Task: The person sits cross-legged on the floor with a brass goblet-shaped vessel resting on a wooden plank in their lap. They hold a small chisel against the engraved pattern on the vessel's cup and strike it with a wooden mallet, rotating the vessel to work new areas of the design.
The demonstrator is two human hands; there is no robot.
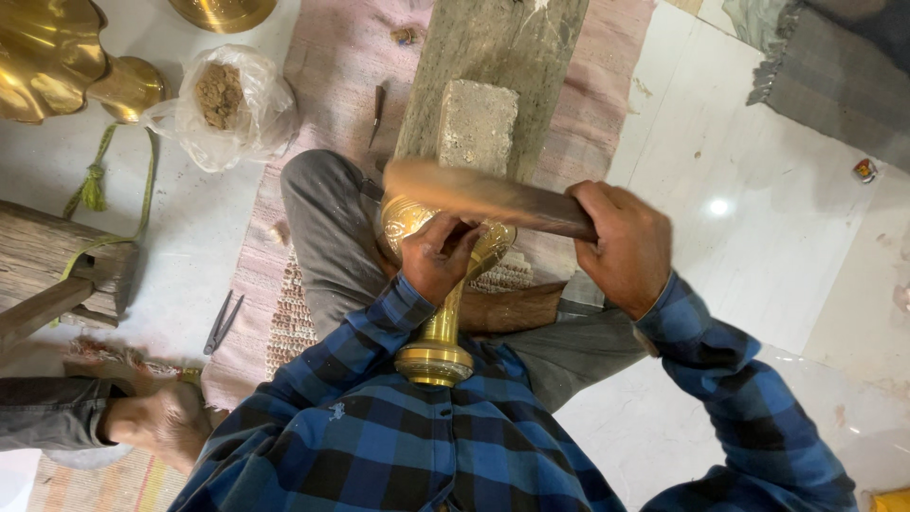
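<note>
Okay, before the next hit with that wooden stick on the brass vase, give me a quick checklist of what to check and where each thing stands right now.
1. Right hand wrapped around the wooden stick: ok.
2. Left hand gripping the brass vase near its upper body: ok.
3. Vase braced across the lap, foot toward the shirt: ok.
4. Left hand fingers out of the stick's path: not ok, they sit right under it.
5. Exact spot where the stick meets the brass: cannot tell, the stick end is motion-blurred.
6. Stone block on the plank sits beyond the vase: ok.
</note>
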